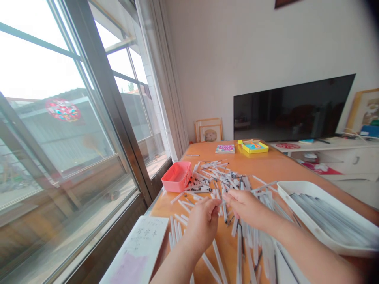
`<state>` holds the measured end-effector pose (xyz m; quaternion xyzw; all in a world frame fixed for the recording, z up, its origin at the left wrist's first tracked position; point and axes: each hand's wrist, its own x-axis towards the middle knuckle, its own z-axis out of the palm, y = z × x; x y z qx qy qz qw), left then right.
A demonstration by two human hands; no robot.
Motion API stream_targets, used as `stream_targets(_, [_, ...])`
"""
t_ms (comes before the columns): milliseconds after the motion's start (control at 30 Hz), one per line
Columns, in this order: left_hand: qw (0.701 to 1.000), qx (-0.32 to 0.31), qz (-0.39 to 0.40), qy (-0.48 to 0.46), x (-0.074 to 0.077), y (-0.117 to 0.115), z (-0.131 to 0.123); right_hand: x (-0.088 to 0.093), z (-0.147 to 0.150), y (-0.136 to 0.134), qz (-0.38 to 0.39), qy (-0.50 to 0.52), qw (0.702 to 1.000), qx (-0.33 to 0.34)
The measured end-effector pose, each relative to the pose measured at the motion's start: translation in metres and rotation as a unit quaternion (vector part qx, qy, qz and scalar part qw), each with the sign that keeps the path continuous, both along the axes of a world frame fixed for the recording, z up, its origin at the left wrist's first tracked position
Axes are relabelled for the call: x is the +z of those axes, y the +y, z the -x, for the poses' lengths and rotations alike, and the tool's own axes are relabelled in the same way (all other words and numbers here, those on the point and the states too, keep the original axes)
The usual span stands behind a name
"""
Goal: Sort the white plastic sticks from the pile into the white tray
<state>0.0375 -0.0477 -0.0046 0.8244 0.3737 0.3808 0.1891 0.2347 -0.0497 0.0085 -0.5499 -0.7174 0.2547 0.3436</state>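
My left hand (204, 219) is closed, thumb and fingertips pinched together above the table. Close to its right, my right hand (244, 203) is closed too, its fingertips almost meeting the left ones. Whatever sits between the fingers is too small and blurred to make out. Under and around both hands lies a loose heap of whitish, translucent pen barrels (219, 260), mixed with pieces that have black ends (204, 189). To the right, a white tray (281, 189) carries a bundle of long, thin, greyish sticks (325, 217), perhaps pen parts.
A pink plastic basket (174, 185) stands left of the heap, by the window. A writing booklet (139, 248) lies at the near left. Farther back on the orange table (201, 149) are a small colourful booklet (225, 149) and a yellow box (255, 149). Beyond stands a television (290, 110).
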Motion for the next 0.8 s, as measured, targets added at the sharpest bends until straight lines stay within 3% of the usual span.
stream_targets(233, [1.000,0.001,0.021,-0.008,0.001,-0.001,0.001,0.004,-0.009,0.000,0.036,0.002,0.998,0.050])
stream_targets(433, [1.000,-0.004,0.016,0.006,0.002,-0.003,0.000,-0.003,-0.005,0.002,0.010,-0.010,1.000,0.018])
stream_targets(667, [1.000,0.002,0.023,-0.008,0.003,-0.004,-0.001,0.015,-0.006,-0.005,0.015,-0.015,0.999,0.050])
stream_targets(800, [1.000,-0.009,0.011,0.000,0.005,-0.007,-0.004,0.011,-0.005,-0.004,-0.030,-0.062,0.997,0.020])
